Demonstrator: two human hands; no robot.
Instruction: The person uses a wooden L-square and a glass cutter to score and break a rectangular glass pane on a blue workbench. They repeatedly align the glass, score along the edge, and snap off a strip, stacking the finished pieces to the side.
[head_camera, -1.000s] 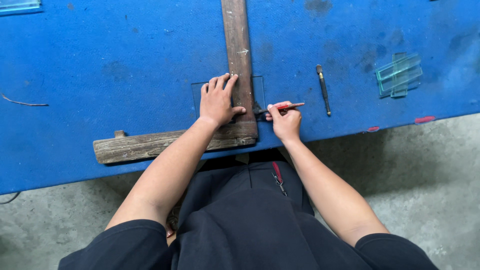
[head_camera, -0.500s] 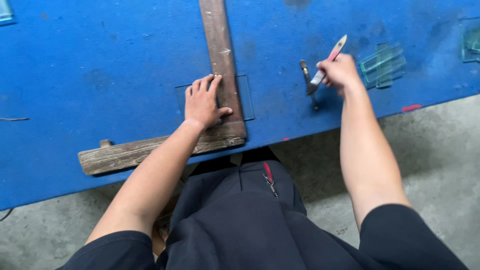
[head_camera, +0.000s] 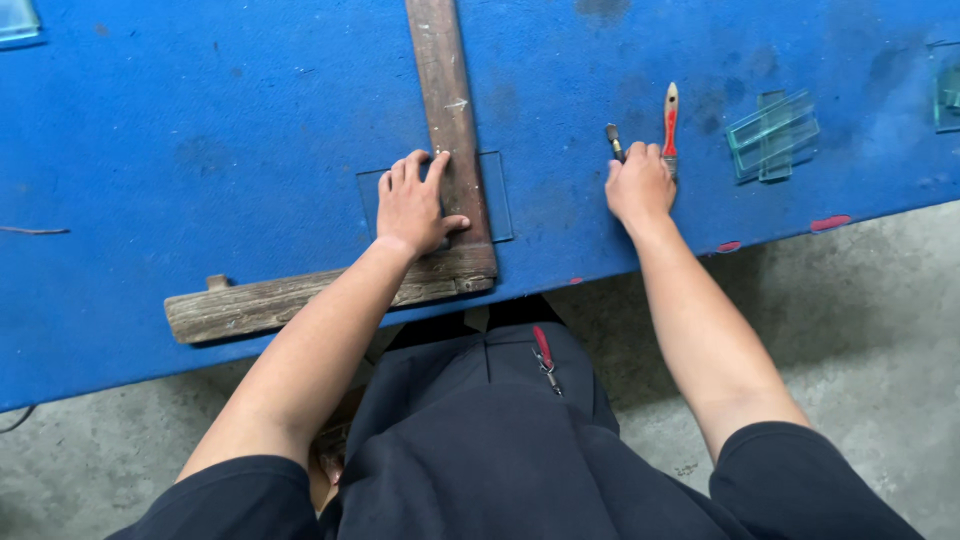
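Note:
My left hand (head_camera: 415, 205) lies flat with fingers spread on a worn wooden T-square (head_camera: 445, 90), its thumb hooked over the blade. Under the square sits a thin clear glass sheet (head_camera: 496, 200) on the blue table (head_camera: 200, 150). To the right, my right hand (head_camera: 638, 185) rests knuckles-up over the near ends of a small dark-handled tool (head_camera: 612, 135) and a red-handled brush (head_camera: 671, 110), both lying on the table. Its fingers are curled and hide the grip.
A stack of small greenish glass pieces (head_camera: 772, 135) lies right of the brush. More glass sits at the right edge (head_camera: 948, 95) and the far left corner (head_camera: 18, 20). The square's crosspiece (head_camera: 280, 300) runs along the table's near edge, with grey concrete floor (head_camera: 850, 330) below.
My right hand carried the red-handled brush from beside the square over to the right and lowered it onto the table next to the dark tool. The left hand stayed on the square.

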